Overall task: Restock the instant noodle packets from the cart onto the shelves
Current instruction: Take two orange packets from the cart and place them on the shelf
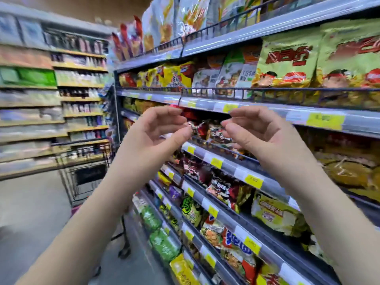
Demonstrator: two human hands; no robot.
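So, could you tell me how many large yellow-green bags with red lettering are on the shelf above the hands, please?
2. One yellow-green bag stands beside the white-and-green packets; the other is right of it, at the frame's edge. More may be hidden behind.

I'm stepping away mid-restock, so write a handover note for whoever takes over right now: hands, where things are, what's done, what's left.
Left hand: seems to pinch the crimped corner of a dark red plastic noodle packet.
Right hand: fingers loosely curled beside that packet, holding nothing I can see.
Metal wire cart: behind, to the left; its contents do not show.
Done: this packet sits on the grey metal shelf among similar ones.
Left: probably settle it, let go, then fetch more from the cart.
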